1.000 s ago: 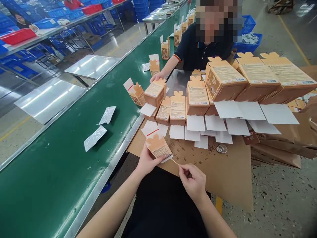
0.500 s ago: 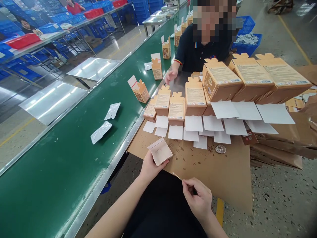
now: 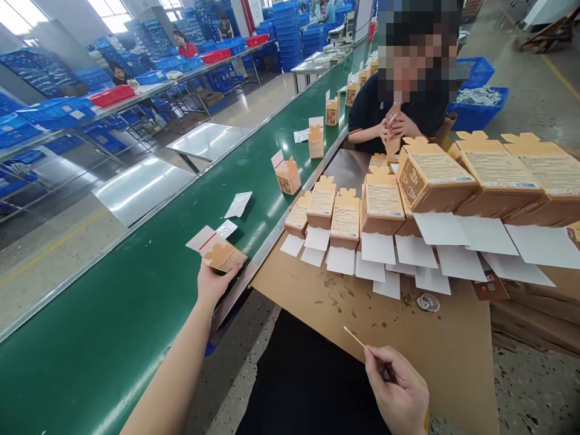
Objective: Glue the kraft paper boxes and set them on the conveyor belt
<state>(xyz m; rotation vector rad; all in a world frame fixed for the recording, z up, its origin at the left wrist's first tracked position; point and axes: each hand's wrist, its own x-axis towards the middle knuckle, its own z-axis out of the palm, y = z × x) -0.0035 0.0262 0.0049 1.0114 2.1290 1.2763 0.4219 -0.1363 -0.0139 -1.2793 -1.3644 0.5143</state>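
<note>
My left hand (image 3: 214,284) grips a small brown cardboard box (image 3: 225,256) over the near side of the green conveyor belt (image 3: 136,314). The box is tilted, with its white flap up and a red strip across it. Whether it touches the belt I cannot tell. Between the thumb and fingers of my right hand (image 3: 399,380) is a cotton swab (image 3: 354,336), its white tip pointing up and left above the cardboard sheet (image 3: 457,344). A clear round cup (image 3: 428,302) lies on that sheet beside dark brown spots. Silver sachets (image 3: 238,205) lie on the belt just beyond my left hand.
Several brown boxes (image 3: 383,205) lie stacked on the table, white flaps toward me. More open boxes (image 3: 287,175) stand along the belt. A co-worker (image 3: 399,115) sits across the stack with both hands raised together. Metal tables (image 3: 145,187) stand left of the belt.
My left hand has carried the box leftward from above the cardboard sheet to the belt. My right hand still holds the swab. The co-worker's hands have come together, and the view has tilted up.
</note>
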